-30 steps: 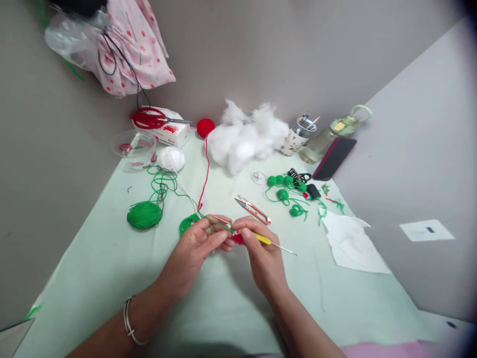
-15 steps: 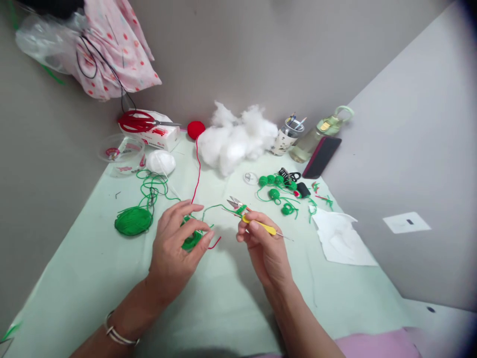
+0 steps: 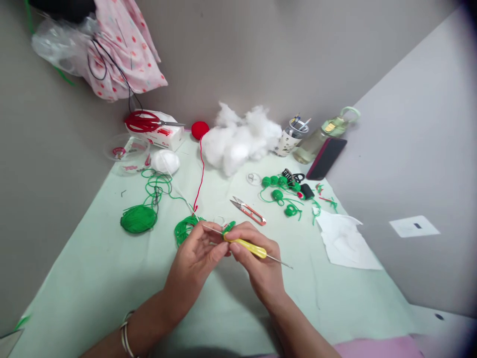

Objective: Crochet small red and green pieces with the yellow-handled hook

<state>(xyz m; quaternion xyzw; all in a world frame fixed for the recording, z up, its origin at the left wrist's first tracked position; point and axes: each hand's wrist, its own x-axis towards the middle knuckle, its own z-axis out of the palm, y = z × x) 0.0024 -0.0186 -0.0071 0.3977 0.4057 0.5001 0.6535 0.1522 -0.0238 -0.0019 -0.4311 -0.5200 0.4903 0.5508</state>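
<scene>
In the head view, the right hand pinches a slim yellow-handled metal crochet hook, while the left hand curls partly closed, its hold unclear, by a small green crocheted piece between both hands. Apparently a stitch is being placed; the next move likely calls for steady tension.

The head view looks forward and down from above and behind left hand and right hand, wall beyond

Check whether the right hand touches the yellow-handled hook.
Touching. The head view shows the right hand holding the yellow-handled hook, its thumb against the handle.
</scene>
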